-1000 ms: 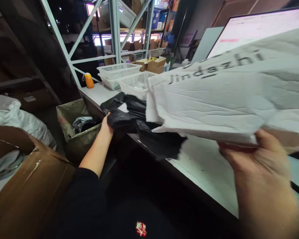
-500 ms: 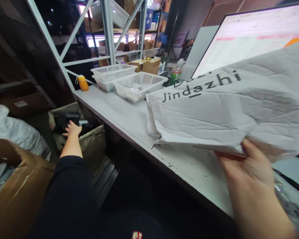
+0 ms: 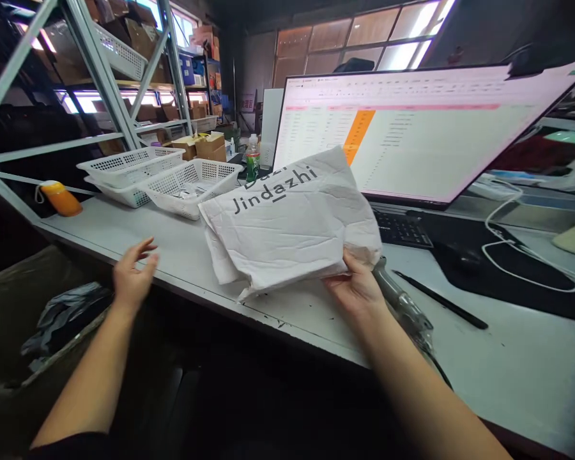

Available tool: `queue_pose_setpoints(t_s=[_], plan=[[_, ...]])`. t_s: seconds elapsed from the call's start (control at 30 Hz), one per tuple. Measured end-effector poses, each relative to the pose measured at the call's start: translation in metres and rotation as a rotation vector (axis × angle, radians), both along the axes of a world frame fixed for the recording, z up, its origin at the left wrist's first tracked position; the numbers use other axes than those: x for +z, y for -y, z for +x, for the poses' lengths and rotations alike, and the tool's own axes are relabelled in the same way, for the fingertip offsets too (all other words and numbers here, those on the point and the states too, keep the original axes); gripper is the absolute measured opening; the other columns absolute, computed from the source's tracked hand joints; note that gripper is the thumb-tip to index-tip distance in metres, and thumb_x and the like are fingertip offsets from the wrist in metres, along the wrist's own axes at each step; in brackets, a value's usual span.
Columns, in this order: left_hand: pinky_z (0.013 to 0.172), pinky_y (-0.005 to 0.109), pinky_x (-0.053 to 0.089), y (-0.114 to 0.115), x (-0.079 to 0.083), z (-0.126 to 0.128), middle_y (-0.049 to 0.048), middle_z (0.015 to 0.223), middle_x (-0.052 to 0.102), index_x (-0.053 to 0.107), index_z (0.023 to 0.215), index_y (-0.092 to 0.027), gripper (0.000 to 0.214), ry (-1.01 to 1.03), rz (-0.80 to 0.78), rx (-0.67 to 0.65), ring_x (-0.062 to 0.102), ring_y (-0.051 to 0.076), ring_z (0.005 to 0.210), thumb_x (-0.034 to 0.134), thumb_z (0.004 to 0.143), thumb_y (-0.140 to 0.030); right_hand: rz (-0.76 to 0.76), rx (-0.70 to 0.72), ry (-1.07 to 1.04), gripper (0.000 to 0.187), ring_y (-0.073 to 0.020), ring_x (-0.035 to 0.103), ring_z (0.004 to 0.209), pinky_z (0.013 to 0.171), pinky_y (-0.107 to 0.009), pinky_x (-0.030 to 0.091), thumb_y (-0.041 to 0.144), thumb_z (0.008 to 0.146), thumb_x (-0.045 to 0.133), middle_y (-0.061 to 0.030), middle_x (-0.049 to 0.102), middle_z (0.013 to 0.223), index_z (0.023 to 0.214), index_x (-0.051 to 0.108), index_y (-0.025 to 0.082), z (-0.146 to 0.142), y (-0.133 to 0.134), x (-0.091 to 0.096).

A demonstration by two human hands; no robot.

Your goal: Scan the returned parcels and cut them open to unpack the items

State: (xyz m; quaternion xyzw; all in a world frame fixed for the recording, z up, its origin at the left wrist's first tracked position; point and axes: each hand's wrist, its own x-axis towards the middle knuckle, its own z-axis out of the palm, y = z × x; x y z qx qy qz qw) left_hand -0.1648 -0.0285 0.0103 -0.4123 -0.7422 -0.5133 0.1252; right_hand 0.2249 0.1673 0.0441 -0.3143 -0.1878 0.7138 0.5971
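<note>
A creased white bag [image 3: 287,236] printed "Jindazhi" is held over the desk in front of the monitor. My right hand [image 3: 357,284] grips its lower right edge, thumb on the near face and the other fingers partly hidden beneath. My left hand [image 3: 135,271] is empty, fingers curved and apart, near the desk's front edge and left of the bag. Below that hand, a bin [image 3: 84,335] at the lower left has grey and dark crumpled material [image 3: 64,319] inside.
White perforated baskets [image 3: 191,188] and an orange bottle [image 3: 61,198] stand at the desk's left. A green-labelled bottle [image 3: 252,160] is behind the bag. The monitor [image 3: 412,140], keyboard [image 3: 402,229], black pen-like stick [image 3: 441,300] and grey handheld device [image 3: 402,303] are to the right.
My left hand has come up out of the bin toward the desk edge. The view has swung right, and the bag, still in my right hand, appears smaller and farther off.
</note>
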Motion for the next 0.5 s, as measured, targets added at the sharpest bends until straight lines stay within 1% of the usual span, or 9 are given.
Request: queue_pose_setpoints(t_s=[0.03, 0.07, 0.1, 0.13, 0.17, 0.23, 0.3, 0.4, 0.5], plan=[[0.088, 0.041, 0.054, -0.016, 0.003, 0.028, 0.0107, 0.124, 0.065, 0.058, 0.129, -0.026, 0.067, 0.198, 0.088, -0.224, 0.065, 0.03, 0.108, 0.069, 0.071, -0.058, -0.024, 0.047, 0.0, 0.017, -0.015, 0.069, 0.08, 0.073, -0.031, 0.063, 0.012, 0.086, 0.06, 0.0021, 0.074, 0.092, 0.097, 0.068, 0.023, -0.001, 0.0, -0.003], [0.09, 0.043, 0.054, -0.031, 0.005, 0.055, 0.012, 0.128, 0.063, 0.056, 0.13, -0.026, 0.073, 0.429, 0.134, -0.431, 0.064, 0.032, 0.111, 0.075, 0.066, -0.056, -0.033, 0.1, 0.003, 0.015, -0.0151, 0.07, 0.08, 0.072, -0.031, 0.063, 0.014, 0.088, 0.059, 0.0017, 0.074, 0.093, 0.097, 0.068, 0.023, -0.002, 0.001, -0.007], [0.092, 0.045, 0.054, -0.044, 0.006, 0.08, 0.0131, 0.126, 0.063, 0.058, 0.128, -0.025, 0.071, 0.655, 0.161, -0.572, 0.064, 0.033, 0.112, 0.075, 0.067, -0.056, -0.025, 0.151, 0.009, 0.015, -0.015, 0.07, 0.08, 0.071, -0.029, 0.062, 0.016, 0.09, 0.058, 0.0015, 0.075, 0.095, 0.097, 0.068, 0.023, -0.002, 0.001, -0.01], [0.092, 0.048, 0.054, -0.055, 0.007, 0.1, 0.0149, 0.119, 0.066, 0.061, 0.122, -0.021, 0.069, 0.827, 0.163, -0.66, 0.064, 0.036, 0.11, 0.077, 0.064, -0.055, -0.01, 0.199, 0.019, 0.015, -0.015, 0.07, 0.08, 0.07, -0.029, 0.062, 0.017, 0.091, 0.057, 0.0014, 0.075, 0.096, 0.098, 0.068, 0.024, -0.002, 0.001, -0.013], [0.093, 0.049, 0.054, -0.063, 0.008, 0.114, 0.0151, 0.113, 0.069, 0.064, 0.116, -0.019, 0.065, 0.899, 0.157, -0.696, 0.065, 0.037, 0.108, 0.08, 0.061, -0.05, 0.003, 0.244, 0.033, 0.015, -0.0152, 0.07, 0.08, 0.069, -0.028, 0.062, 0.018, 0.092, 0.056, 0.0011, 0.075, 0.097, 0.099, 0.068, 0.024, -0.002, 0.001, -0.017], [0.093, 0.052, 0.054, -0.07, 0.011, 0.124, 0.014, 0.1, 0.072, 0.068, 0.102, -0.016, 0.052, 0.84, 0.143, -0.67, 0.066, 0.039, 0.103, 0.08, 0.058, -0.043, -0.007, 0.311, 0.062, 0.016, -0.0159, 0.071, 0.078, 0.068, -0.029, 0.062, 0.02, 0.094, 0.053, 0.0, 0.075, 0.094, 0.1, 0.067, 0.024, -0.001, 0.001, -0.023], [0.096, 0.054, 0.052, -0.067, 0.021, 0.111, 0.0119, 0.093, 0.072, 0.069, 0.089, -0.016, 0.039, 0.657, 0.147, -0.595, 0.065, 0.039, 0.104, 0.077, 0.058, -0.038, -0.053, 0.365, 0.097, 0.017, -0.0159, 0.071, 0.074, 0.064, -0.028, 0.062, 0.019, 0.096, 0.049, -0.0014, 0.074, 0.087, 0.096, 0.066, 0.023, -0.001, 0.0, -0.027], [0.105, 0.056, 0.045, -0.053, 0.056, 0.072, 0.0103, 0.09, 0.073, 0.068, 0.076, -0.02, 0.03, 0.343, 0.139, -0.506, 0.059, 0.041, 0.116, 0.079, 0.056, -0.039, -0.081, 0.429, 0.117, 0.017, -0.0135, 0.068, 0.061, 0.055, -0.022, 0.058, 0.012, 0.094, 0.048, -0.001, 0.071, 0.075, 0.089, 0.062, 0.021, -0.009, 0.002, -0.03], [0.112, 0.055, 0.039, -0.045, 0.094, 0.043, 0.0091, 0.096, 0.073, 0.066, 0.073, -0.024, 0.034, 0.148, 0.149, -0.454, 0.05, 0.041, 0.128, 0.084, 0.05, -0.04, -0.087, 0.469, 0.083, 0.017, -0.0113, 0.064, 0.052, 0.048, -0.019, 0.054, 0.013, 0.096, 0.048, 0.0004, 0.069, 0.069, 0.086, 0.059, 0.021, -0.022, 0.006, -0.025]])
